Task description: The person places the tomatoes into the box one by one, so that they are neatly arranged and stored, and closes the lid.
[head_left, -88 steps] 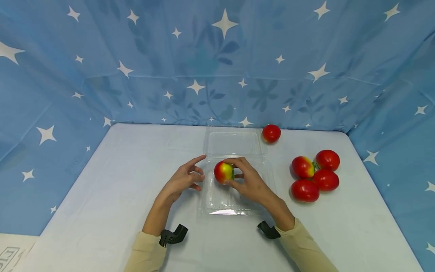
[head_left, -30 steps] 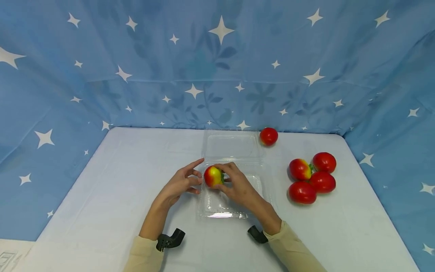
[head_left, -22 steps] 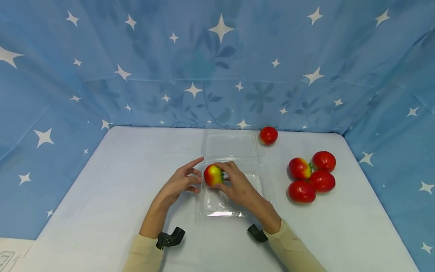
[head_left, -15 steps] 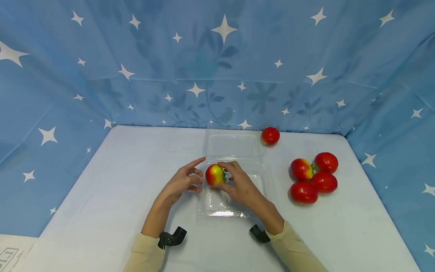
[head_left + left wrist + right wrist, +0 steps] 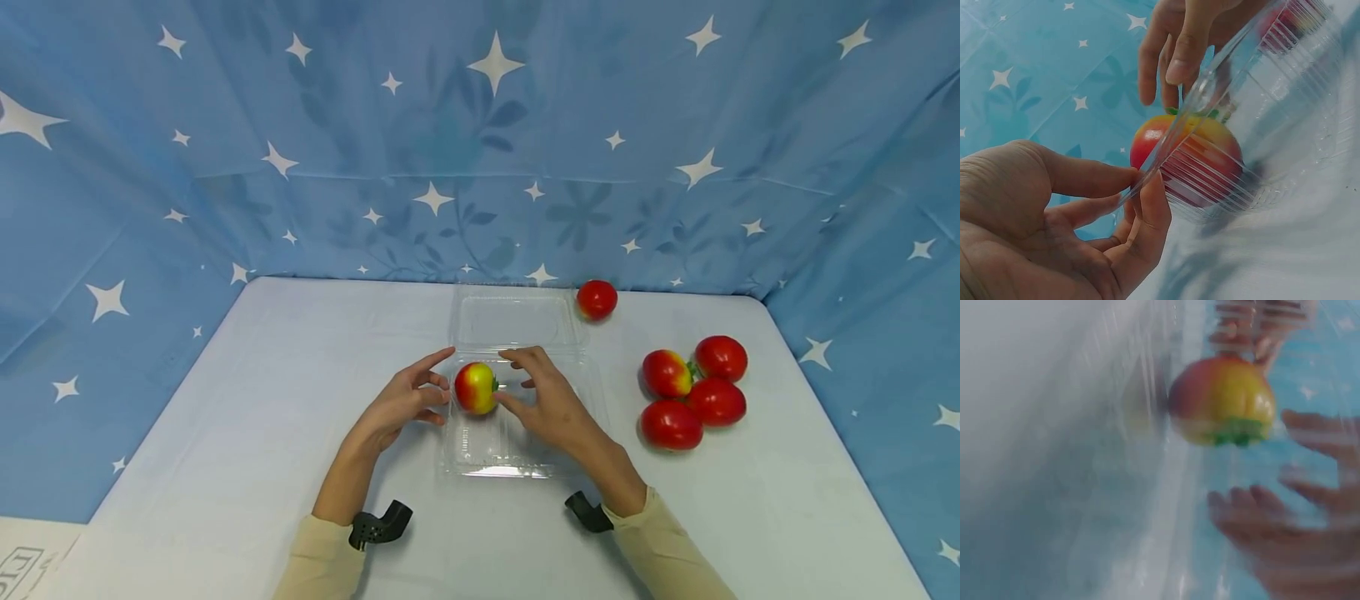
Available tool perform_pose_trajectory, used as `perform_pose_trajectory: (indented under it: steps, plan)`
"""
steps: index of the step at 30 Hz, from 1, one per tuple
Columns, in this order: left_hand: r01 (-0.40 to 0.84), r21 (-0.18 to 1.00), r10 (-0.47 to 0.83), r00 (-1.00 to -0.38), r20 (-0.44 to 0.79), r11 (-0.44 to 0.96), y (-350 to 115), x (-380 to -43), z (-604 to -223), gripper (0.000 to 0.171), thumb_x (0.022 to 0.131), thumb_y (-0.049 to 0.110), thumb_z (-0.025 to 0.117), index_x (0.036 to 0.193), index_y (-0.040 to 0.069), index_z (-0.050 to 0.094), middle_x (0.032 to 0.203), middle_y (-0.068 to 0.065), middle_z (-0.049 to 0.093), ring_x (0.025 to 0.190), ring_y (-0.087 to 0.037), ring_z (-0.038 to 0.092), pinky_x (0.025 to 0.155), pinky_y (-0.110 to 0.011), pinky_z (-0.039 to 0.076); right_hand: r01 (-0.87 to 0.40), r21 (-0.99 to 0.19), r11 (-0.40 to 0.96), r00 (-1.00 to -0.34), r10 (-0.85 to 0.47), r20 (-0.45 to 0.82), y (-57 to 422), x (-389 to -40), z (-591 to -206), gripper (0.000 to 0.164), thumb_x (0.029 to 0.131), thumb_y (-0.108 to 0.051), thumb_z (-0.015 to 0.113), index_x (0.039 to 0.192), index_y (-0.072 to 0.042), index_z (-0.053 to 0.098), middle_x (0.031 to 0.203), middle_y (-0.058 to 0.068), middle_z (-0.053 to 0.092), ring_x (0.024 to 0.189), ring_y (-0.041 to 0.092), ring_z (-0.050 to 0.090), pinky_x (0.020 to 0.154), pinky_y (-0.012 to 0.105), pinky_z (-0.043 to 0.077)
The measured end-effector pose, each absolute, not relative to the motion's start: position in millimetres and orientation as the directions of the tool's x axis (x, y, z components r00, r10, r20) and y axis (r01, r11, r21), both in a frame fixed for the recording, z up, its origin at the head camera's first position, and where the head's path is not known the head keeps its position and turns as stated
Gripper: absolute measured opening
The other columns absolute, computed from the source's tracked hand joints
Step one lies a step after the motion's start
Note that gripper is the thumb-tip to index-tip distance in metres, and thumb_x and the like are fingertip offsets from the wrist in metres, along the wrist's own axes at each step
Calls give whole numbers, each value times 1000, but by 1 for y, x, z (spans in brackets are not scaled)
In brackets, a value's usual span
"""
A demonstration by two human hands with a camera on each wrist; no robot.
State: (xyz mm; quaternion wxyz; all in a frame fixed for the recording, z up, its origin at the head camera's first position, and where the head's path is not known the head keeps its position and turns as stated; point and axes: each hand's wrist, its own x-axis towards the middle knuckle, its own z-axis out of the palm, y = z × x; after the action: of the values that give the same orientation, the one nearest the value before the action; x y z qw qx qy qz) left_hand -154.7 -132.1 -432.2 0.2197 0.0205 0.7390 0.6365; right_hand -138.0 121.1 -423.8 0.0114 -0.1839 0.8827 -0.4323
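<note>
A clear plastic clamshell box (image 5: 525, 472) lies unfolded on the table, with its lid (image 5: 517, 317) toward the back. In its left part sits a red-and-yellow fruit (image 5: 474, 388) with a green leafy cap, which resembles a tomato or persimmon. My left hand (image 5: 401, 402) pinches the box's left rim between thumb and finger, as the left wrist view shows. Just right of the fruit (image 5: 1191, 156), my right hand (image 5: 551, 404) hovers over the box with fingers spread and nothing in them. The right wrist view is blurred.
Several similar fruits (image 5: 671, 425) are clustered on the table right of the box. Another red fruit (image 5: 597, 300) lies by the lid's back right corner. A blue star-patterned cloth (image 5: 360, 133) hangs behind the white table (image 5: 300, 350).
My right hand carried the fruit leftward inside the box, then let go and drew back to the right. The fruit now sits by the left wall. My left hand has stayed at the rim.
</note>
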Motion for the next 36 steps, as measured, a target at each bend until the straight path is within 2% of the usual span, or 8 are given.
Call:
perform_pose_trajectory:
  steps: [6, 20, 30, 36]
  plan:
    - [-245, 950, 319, -900, -297, 195, -132, -154, -431, 71, 95, 4, 63, 161, 18, 40, 107, -10, 54, 83, -21, 61, 69, -27, 64, -293, -755, 586, -945, -296, 137, 138, -138, -419, 59, 93, -20, 78, 147, -17, 53, 145, 10, 54, 131, 37, 59, 102, 52, 59]
    - [-270, 942, 298, -899, -321, 201, -135, -150, -432, 71, 95, 5, 63, 161, 21, 41, 107, -10, 54, 84, -22, 63, 70, -28, 64, -315, -735, 601, -948, -230, 219, 163, -136, -418, 54, 94, -13, 77, 143, -12, 56, 143, 11, 56, 128, 34, 60, 102, 53, 59]
    - [-273, 941, 290, -901, -323, 200, -135, -150, -433, 71, 95, 5, 63, 160, 22, 42, 107, -10, 55, 86, -24, 63, 71, -29, 64, -359, -720, 594, -931, -174, 321, 184, -140, -418, 52, 91, -7, 78, 139, -8, 59, 138, 13, 60, 123, 34, 62, 100, 57, 58]
    - [-264, 945, 301, -900, -314, 195, -134, -151, -432, 71, 96, 6, 63, 161, 23, 41, 107, -10, 55, 85, -23, 63, 71, -30, 64, -325, -715, 619, -938, -113, 328, 203, -142, -412, 52, 91, -8, 78, 138, -5, 58, 139, 17, 58, 123, 36, 61, 100, 62, 56]
